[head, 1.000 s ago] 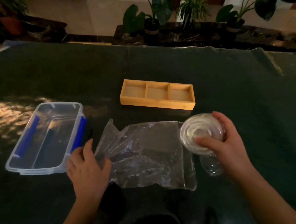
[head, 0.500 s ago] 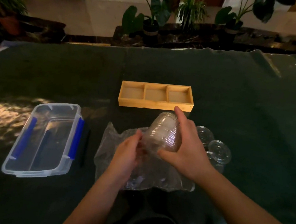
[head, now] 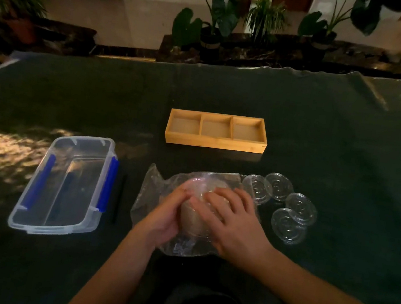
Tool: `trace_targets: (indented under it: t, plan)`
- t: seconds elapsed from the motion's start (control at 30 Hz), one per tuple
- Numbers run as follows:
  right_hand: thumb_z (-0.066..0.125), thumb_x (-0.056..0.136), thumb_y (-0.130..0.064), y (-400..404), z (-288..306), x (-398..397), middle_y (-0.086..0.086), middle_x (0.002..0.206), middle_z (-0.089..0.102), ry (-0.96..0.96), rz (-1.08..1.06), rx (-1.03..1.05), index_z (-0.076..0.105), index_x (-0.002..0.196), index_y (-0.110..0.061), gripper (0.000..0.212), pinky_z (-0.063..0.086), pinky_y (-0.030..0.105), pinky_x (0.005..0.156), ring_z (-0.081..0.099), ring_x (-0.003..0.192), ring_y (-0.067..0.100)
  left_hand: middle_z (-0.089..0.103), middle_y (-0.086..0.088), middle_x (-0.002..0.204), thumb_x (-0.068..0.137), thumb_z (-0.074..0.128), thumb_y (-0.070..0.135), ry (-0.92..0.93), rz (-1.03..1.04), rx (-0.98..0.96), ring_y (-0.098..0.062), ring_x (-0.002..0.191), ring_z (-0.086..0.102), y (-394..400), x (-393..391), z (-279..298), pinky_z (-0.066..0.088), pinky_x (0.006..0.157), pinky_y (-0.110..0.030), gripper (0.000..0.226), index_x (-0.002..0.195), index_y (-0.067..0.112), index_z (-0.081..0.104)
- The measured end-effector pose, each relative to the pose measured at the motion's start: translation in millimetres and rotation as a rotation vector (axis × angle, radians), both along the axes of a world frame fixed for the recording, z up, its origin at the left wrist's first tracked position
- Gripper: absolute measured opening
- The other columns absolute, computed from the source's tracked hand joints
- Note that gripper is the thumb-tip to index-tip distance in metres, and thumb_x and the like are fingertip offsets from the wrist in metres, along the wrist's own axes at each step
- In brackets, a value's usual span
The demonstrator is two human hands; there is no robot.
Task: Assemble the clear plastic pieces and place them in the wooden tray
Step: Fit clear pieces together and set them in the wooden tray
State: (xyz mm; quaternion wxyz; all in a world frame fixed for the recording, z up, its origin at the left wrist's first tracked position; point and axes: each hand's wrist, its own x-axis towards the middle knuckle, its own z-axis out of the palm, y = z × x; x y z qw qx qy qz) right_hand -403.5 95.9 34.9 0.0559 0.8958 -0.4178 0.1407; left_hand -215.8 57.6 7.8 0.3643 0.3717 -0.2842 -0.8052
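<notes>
A stack of clear plastic cups (head: 196, 202) lies on its side on a crinkled clear plastic bag (head: 154, 186), near the table's front. My left hand (head: 164, 217) grips the stack from the left and my right hand (head: 230, 219) covers it from the right. Several round clear lids (head: 288, 209) lie flat on the cloth just right of my right hand. The wooden tray (head: 214, 142) with three compartments sits farther back in the middle, and all three hold nothing.
A clear plastic box (head: 66, 185) with blue latches stands open at the left. A thin black stick (head: 119, 197) lies beside it. Dark green cloth (head: 346, 158) covers the table. Potted plants (head: 217, 18) stand behind the far edge.
The clear lids left my right hand and now lie spread on the cloth. Both hands closed on the cup stack and brought it lower onto the bag.
</notes>
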Motion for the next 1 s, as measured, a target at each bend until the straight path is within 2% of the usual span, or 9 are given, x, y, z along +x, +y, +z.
trace_targets:
  t: [0.13, 0.27, 0.33, 0.47, 0.6, 0.67, 0.8, 0.9, 1.0]
  plan:
    - [0.078, 0.068, -0.044, 0, -22, 2, 0.009, 0.142, 0.054, 0.082, 0.001, 0.211, 0.028, 0.15, -0.016, 0.101, 0.044, 0.05, 0.102, 0.049, 0.132, 0.033, 0.064, -0.011, 0.131, 0.067, 0.083, 0.041, -0.121, 0.129, -0.066, -0.03, 0.117, 0.064, -1, -3, -30, 0.056, 0.088, -0.045, 0.061, 0.125, 0.03, 0.066]
    - [0.056, 0.087, -0.029, 1, -50, -1, 0.01, 0.159, 0.031, 0.109, -0.048, 0.498, 0.02, 0.154, -0.014, 0.078, 0.021, 0.045, 0.12, 0.021, 0.149, 0.028, 0.051, -0.009, 0.134, 0.063, 0.072, 0.038, -0.351, 0.144, 0.033, -0.036, 0.114, 0.057, 13, -17, -60, 0.06, 0.078, -0.052, 0.059, 0.119, 0.053, 0.059]
    - [0.051, 0.087, -0.029, 5, -60, 0, 0.008, 0.163, 0.023, 0.06, -0.089, 0.62, 0.017, 0.156, -0.015, 0.078, 0.012, 0.043, 0.123, 0.01, 0.151, 0.023, 0.052, 0.0, 0.133, 0.066, 0.067, 0.046, -0.486, 0.117, -0.059, -0.025, 0.111, 0.059, 18, -19, -68, 0.058, 0.083, -0.047, 0.054, 0.116, 0.061, 0.055]
    - [0.055, 0.079, -0.033, 1, -58, 4, 0.006, 0.151, 0.04, -0.091, -0.15, 0.642, 0.038, 0.146, -0.018, 0.071, 0.023, 0.039, 0.118, 0.028, 0.142, 0.023, 0.054, 0.012, 0.135, 0.09, 0.062, 0.038, -0.58, 0.06, -0.208, 0.002, 0.114, 0.055, 25, -15, -72, 0.049, 0.093, -0.026, 0.044, 0.114, 0.072, 0.049]
    - [0.057, 0.08, -0.037, -9, -50, 5, -0.001, 0.142, 0.048, -0.007, -0.118, 0.596, 0.051, 0.137, -0.024, 0.059, 0.027, 0.039, 0.11, 0.034, 0.136, 0.019, 0.053, 0.014, 0.141, 0.085, 0.074, 0.036, -0.564, -0.029, -0.319, 0.006, 0.121, 0.053, 34, 4, -74, 0.048, 0.085, -0.009, 0.064, 0.139, 0.047, 0.043]
    - [0.056, 0.081, -0.038, -12, -47, 8, -0.001, 0.138, 0.05, 0.023, -0.092, 0.608, 0.055, 0.133, -0.025, 0.054, 0.027, 0.04, 0.108, 0.034, 0.135, 0.019, 0.056, 0.027, 0.134, 0.074, 0.084, 0.041, -0.568, -0.063, -0.365, 0.009, 0.121, 0.053, 37, 7, -73, 0.045, 0.088, -0.007, 0.078, 0.137, 0.05, 0.04]
    - [0.053, 0.085, -0.037, -14, -40, 10, 0.004, 0.128, 0.051, -0.025, -0.11, 0.66, 0.064, 0.127, -0.025, 0.046, 0.031, 0.042, 0.11, 0.035, 0.128, 0.023, 0.054, 0.031, 0.131, 0.07, 0.086, 0.014, -0.614, -0.096, -0.47, 0.007, 0.124, 0.05, 40, 12, -83, 0.043, 0.091, -0.006, 0.095, 0.135, 0.06, 0.034]
    - [0.063, 0.081, -0.044, -14, -38, 11, 0.007, 0.132, 0.041, -0.096, -0.171, 0.686, 0.069, 0.119, -0.025, 0.043, 0.029, 0.034, 0.111, 0.023, 0.13, 0.023, 0.048, 0.04, 0.129, 0.064, 0.092, 0.035, -0.728, -0.058, -0.517, 0.012, 0.122, 0.048, 45, 4, -86, 0.043, 0.089, -0.004, 0.101, 0.132, 0.069, 0.026]
    - [0.064, 0.079, -0.056, -12, -43, 26, 0.011, 0.149, 0.024, -0.028, -0.239, 0.633, 0.065, 0.114, -0.019, 0.051, 0.025, 0.042, 0.116, 0.003, 0.141, 0.029, 0.052, 0.035, 0.126, 0.055, 0.088, 0.061, -0.904, 0.098, -0.493, 0.007, 0.116, 0.054, 45, -12, -90, 0.05, 0.095, -0.025, 0.093, 0.125, 0.071, 0.027]
